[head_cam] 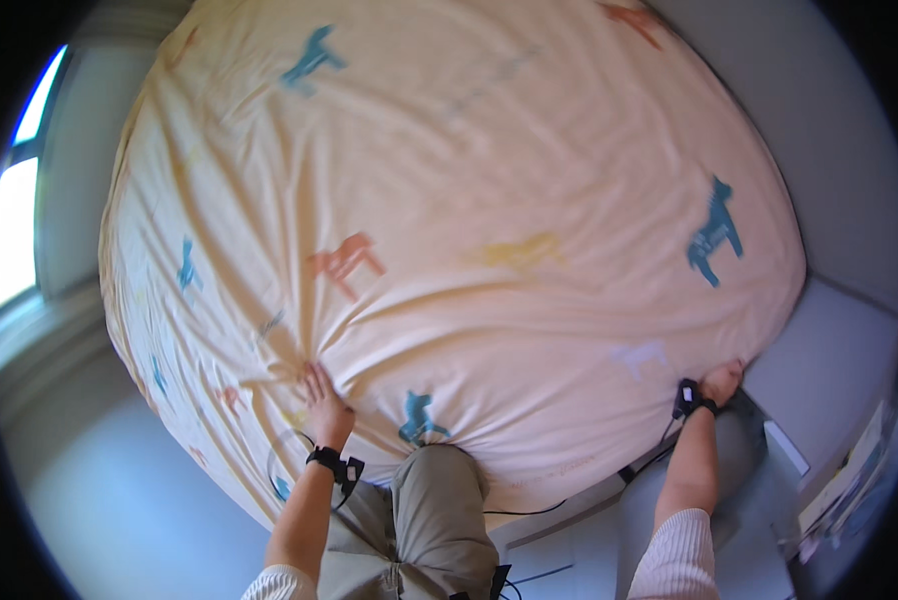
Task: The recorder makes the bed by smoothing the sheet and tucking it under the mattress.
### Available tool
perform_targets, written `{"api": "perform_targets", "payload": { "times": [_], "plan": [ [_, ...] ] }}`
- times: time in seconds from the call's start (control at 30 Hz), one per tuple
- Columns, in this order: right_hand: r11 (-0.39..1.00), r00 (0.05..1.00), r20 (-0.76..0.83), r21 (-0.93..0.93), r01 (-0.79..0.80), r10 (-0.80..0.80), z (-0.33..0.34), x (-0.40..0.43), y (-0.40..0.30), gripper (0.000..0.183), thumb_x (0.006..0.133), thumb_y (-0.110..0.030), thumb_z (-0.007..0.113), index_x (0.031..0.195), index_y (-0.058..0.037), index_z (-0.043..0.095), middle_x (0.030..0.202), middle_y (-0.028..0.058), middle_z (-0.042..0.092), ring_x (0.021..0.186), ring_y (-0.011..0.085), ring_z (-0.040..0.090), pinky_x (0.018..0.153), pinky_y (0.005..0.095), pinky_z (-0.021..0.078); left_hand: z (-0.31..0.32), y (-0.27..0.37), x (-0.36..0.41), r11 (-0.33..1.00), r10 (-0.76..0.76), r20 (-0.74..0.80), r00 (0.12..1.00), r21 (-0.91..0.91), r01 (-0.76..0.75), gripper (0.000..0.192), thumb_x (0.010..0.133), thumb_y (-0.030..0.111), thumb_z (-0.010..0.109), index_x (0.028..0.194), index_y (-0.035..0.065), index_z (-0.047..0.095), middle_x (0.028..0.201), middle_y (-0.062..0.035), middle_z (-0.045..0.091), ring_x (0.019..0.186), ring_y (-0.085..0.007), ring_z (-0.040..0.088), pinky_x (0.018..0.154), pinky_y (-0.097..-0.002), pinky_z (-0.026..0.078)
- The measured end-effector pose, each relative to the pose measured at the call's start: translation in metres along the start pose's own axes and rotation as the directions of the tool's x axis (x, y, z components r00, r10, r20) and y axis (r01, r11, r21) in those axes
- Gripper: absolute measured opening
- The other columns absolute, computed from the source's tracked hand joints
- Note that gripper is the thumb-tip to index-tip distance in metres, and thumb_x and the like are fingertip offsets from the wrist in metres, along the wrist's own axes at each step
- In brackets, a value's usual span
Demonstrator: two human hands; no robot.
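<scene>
A cream fitted bed sheet printed with coloured horses covers a mattress in front of me. My left hand lies on the sheet near its lower left part, fingers spread a little, with folds fanning out from the fingertips. At the lower right edge of the mattress, my right hand is at the sheet's edge with its fingers bent; whether it grips the cloth is unclear. Each wrist wears a black strap with a small device. My knee, in olive trousers, presses against the sheet between my arms.
A wall borders the bed at right. A window is at the far left, above a pale surface. Papers or books stand at the lower right. A black cable runs below the mattress edge.
</scene>
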State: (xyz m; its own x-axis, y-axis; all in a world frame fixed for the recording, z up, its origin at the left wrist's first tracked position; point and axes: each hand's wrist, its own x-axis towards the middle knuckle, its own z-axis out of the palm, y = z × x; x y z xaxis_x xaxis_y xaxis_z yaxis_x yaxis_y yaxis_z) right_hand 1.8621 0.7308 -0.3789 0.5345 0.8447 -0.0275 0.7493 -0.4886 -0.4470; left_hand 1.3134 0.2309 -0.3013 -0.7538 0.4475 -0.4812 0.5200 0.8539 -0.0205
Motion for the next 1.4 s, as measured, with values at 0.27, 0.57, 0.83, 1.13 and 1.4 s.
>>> {"api": "perform_targets", "payload": {
  "times": [0.27, 0.57, 0.83, 1.13, 1.4],
  "plan": [
    [0.635, 0.898, 0.255, -0.639, 0.434, -0.358, -0.019, -0.144, -0.089, 0.043, 0.085, -0.018, 0.057, 0.119, 0.0073, 0.049, 0.13, 0.0221, 0.049, 0.122, 0.0378, 0.045, 0.102, 0.0428, 0.0382, -0.035, -0.025, -0.001, 0.925, -0.042, -0.305, 0.951, -0.371, -0.078, 0.04, 0.064, -0.004, 0.061, 0.102, 0.0063, 0.058, 0.116, -0.0141, 0.05, 0.108, -0.0372, 0.046, 0.096, -0.0427, 0.04],
    [0.104, -0.162, 0.653, 0.349, 0.931, -0.74, -0.006, -0.525, -0.22, 0.072, 0.067, -0.018, 0.072, 0.131, -0.003, 0.042, 0.134, 0.0241, 0.039, 0.126, 0.0414, 0.036, 0.107, 0.0495, 0.0278, -0.084, -0.089, 0.0, 0.806, 0.367, -0.209, 0.906, -0.415, -0.422, 0.01, 0.071, 0.003, 0.058, 0.079, 0.0081, 0.061, 0.086, -0.0077, 0.054, 0.09, -0.0281, 0.052, 0.077, -0.0391, 0.043],
    [0.029, -0.217, 0.706, 0.318, 0.947, -0.674, -0.017, -0.639, -0.2, 0.038, 0.074, -0.029, 0.069, 0.101, -0.0075, 0.051, 0.102, 0.0124, 0.054, 0.103, 0.0287, 0.051, 0.083, 0.0434, 0.0425, -0.055, -0.149, -0.03, 0.88, 0.142, -0.015, 0.99, -0.455, -0.133, 0.031, 0.072, 0.012, 0.067, 0.1, 0.0077, 0.055, 0.095, -0.0121, 0.058, 0.093, -0.0329, 0.057, 0.076, -0.0426, 0.047],
    [0.194, -0.154, 0.805, 0.316, 0.929, -0.574, 0.005, -0.674, -0.165, 0.013, 0.082, -0.017, 0.055, 0.081, -0.0047, 0.06, 0.071, 0.0144, 0.066, 0.067, 0.0312, 0.067, 0.058, 0.0429, 0.0523, 0.001, -0.19, -0.031, 0.946, 0.208, -0.041, 0.977, -0.247, -0.212, 0.022, 0.078, 0.013, 0.06, 0.096, 0.0014, 0.057, 0.091, -0.0147, 0.058, 0.087, -0.0337, 0.06, 0.073, -0.0434, 0.048],
    [0.383, -0.327, 0.854, 0.483, 0.787, -0.406, -0.019, -0.612, -0.237, 0.017, 0.086, -0.021, 0.053, 0.089, -0.0067, 0.062, 0.082, 0.0169, 0.065, 0.079, 0.0348, 0.063, 0.071, 0.0448, 0.0499, -0.002, -0.208, -0.043, 0.895, 0.189, 0.136, 0.973, -0.431, -0.114, 0.018, 0.078, 0.02, 0.058, 0.081, 0.0035, 0.064, 0.082, -0.0173, 0.065, 0.076, -0.0344, 0.063, 0.068, -0.0441, 0.05]
  ]
}}
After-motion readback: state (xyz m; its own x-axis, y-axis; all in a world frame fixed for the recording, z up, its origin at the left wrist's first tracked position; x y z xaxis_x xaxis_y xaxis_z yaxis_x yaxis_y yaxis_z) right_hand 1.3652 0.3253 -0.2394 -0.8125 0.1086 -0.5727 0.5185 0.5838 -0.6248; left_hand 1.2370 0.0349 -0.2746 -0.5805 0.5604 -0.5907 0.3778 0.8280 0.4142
